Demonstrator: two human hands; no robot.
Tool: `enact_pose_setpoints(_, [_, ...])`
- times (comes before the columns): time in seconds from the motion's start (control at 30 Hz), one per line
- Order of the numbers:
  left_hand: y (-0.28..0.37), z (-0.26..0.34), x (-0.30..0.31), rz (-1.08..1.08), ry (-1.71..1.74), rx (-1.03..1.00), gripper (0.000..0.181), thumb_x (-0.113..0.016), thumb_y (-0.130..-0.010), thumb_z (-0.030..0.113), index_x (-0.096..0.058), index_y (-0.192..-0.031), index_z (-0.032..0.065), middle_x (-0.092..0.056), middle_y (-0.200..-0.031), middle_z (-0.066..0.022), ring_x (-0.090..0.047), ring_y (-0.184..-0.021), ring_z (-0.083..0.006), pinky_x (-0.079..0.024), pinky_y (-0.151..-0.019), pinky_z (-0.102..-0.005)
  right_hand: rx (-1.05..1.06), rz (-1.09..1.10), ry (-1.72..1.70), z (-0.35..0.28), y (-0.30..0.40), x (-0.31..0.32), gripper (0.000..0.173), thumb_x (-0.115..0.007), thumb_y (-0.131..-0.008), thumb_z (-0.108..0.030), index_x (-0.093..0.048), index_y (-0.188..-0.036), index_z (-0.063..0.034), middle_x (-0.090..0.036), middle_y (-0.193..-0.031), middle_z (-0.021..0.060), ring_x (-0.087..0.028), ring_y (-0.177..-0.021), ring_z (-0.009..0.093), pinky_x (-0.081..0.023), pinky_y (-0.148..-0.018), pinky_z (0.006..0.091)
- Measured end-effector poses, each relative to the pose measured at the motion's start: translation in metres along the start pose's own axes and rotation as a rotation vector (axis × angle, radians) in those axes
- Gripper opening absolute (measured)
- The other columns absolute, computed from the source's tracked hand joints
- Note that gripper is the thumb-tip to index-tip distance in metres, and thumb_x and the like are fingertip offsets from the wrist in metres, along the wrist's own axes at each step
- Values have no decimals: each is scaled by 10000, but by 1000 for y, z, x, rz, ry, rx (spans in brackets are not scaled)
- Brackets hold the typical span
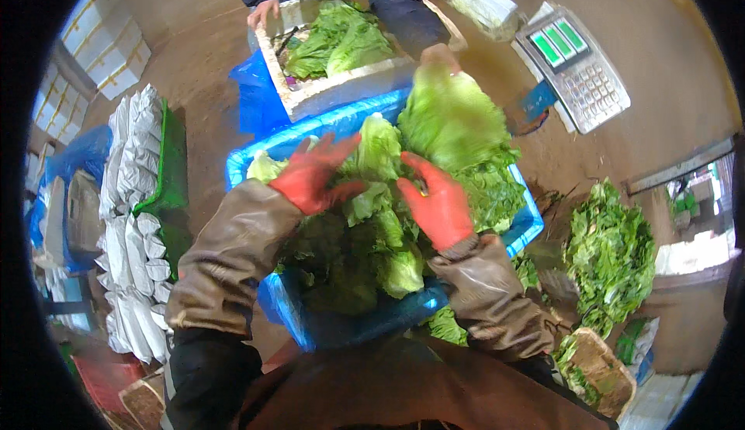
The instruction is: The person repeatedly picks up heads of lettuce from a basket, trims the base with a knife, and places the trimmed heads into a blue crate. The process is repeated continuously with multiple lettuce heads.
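A blue crate full of green leaf lettuce stands in front of me. My left hand, in a red rubber glove, hovers blurred over the lettuce at the crate's left side, fingers spread. On the other side, my right hand, gloved alike, has its thumb and forefinger apart beside an upright lettuce head; something small and yellow shows between its fingers, too little to name. A co-worker's hand is at the top of a large, blurred lettuce head over the crate's far right part.
Across from me, the co-worker's other hand rests on a foam box holding lettuce. A digital scale is at the upper right. White packages fill a green crate at left. Leaves are heaped at right, near a foam box.
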State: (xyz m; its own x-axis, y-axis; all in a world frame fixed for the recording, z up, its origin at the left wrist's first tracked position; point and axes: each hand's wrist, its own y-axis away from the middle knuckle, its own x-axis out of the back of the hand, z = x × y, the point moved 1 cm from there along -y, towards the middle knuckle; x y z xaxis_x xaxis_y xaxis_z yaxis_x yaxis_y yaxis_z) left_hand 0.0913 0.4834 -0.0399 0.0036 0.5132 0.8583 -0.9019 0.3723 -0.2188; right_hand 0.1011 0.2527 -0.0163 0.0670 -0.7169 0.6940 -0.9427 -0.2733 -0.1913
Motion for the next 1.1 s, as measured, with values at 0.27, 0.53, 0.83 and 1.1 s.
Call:
enact_pose_setpoints(0.27, [38,-21,-50,-106,-127,100,748,-684,-735,534,-465,-1361,189,-420,-1425,-117,-242,-1388,-376,-129,-1129,-581,-116,-121,400,11,-20,-62,822,-723,-774,-354,-307,-1422,-66,-543,-1200,310,-618,-964,405,-506,-803,433])
enact_pose_setpoints(0.53, [45,-18,-39,-45,-129,96,682,-693,-726,513,-540,-1286,156,-456,-1391,-114,-262,-1378,-368,-154,-1133,-562,-207,-144,-98,91,-43,-72,975,-804,-688,-255,-249,-1459,-36,-556,-1217,265,-603,-1018,365,-479,-879,369])
enact_pose_setpoints(0.83, [48,-22,-36,7,-91,122,625,-723,-710,463,-564,-1239,170,-473,-1368,-115,-274,-1369,-378,-181,-1135,-553,-273,-218,-799,38,-22,-52,778,-667,-741,143,-364,-1428,-60,-493,-1344,97,-502,-1174,167,-428,-966,279])
enact_pose_setpoints(1.1, [54,-24,-33,21,-146,62,708,-697,-726,520,-539,-1308,148,-457,-1381,-146,-276,-1370,-374,-180,-1130,-533,-314,-334,-752,89,-24,-101,676,-673,-791,58,-408,-1405,-43,-557,-1260,74,-529,-1071,133,-432,-924,262])
